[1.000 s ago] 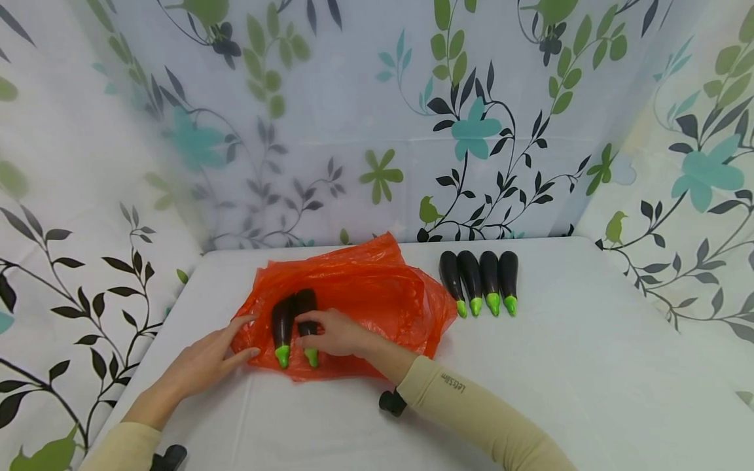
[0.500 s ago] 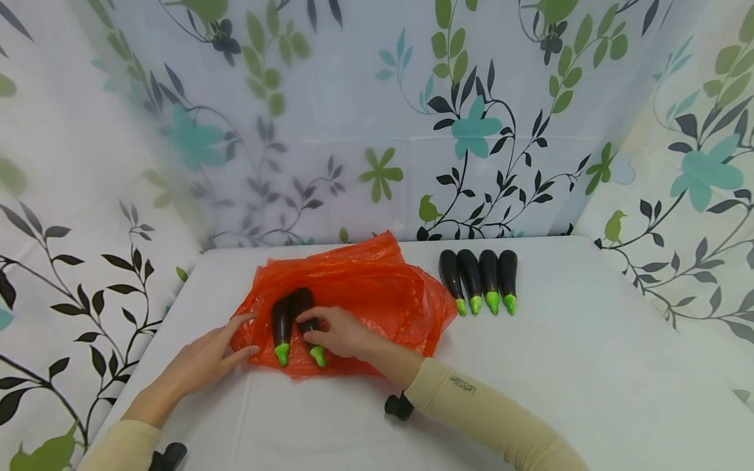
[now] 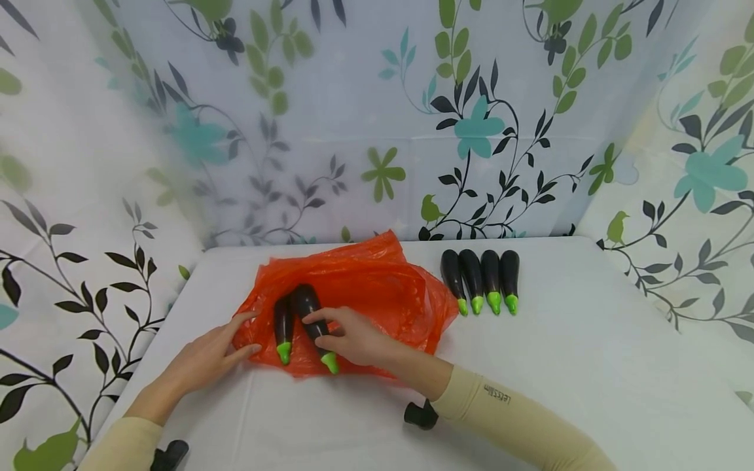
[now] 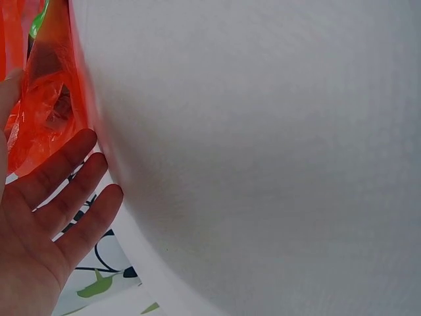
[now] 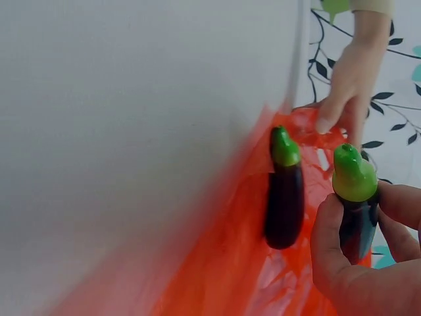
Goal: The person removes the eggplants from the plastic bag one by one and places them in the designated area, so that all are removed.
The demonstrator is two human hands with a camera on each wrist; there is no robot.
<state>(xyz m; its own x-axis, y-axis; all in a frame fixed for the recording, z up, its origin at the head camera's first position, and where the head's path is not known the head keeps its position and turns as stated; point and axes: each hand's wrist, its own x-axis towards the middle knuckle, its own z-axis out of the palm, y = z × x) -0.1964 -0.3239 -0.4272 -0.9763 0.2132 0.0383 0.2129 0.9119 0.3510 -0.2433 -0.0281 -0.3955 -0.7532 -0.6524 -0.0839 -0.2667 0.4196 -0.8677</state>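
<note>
Left hand [image 3: 209, 356] at red bag's [image 3: 365, 294] 8 o'clock, fingers and thumb spread, touching its edge. Right hand [image 3: 360, 338] comes in from 5 o'clock, thumb and fingers pinching one eggplant [image 3: 307, 301] over the bag's opening, green stem toward 5; can't tell if it touches the bag. Second eggplant [image 3: 284, 324] lies in the bag at the held one's 9 o'clock, stem near 6. Four more eggplants [image 3: 491, 271] side by side on white table [image 3: 577, 366], bag's 3 o'clock. Patterned curtain [image 3: 330, 131] behind, 12 o'clock.
</note>
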